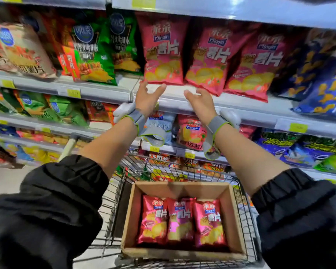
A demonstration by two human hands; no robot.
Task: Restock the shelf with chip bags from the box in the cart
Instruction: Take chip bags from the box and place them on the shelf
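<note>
Nearest me, a cardboard box (184,216) sits in the wire cart (246,226), three red chip bags (179,223) standing side by side inside it. Pale floor (2,179) shows to the left of the cart. My black sleeves (52,206) reach up over it, a grey strap round each wrist. Farther on, my left hand (146,97) and right hand (199,102) are raised at the shelf edge (241,105), fingers spread and relaxed, holding nothing, just below the red bags on the shelf (208,55). Those three stand in a row, leaning, with green bags (93,53) to their left and blue bags (322,74) to their right. Yellow price tags (298,127) dot the shelf rails; lower shelves hold more bags.
</note>
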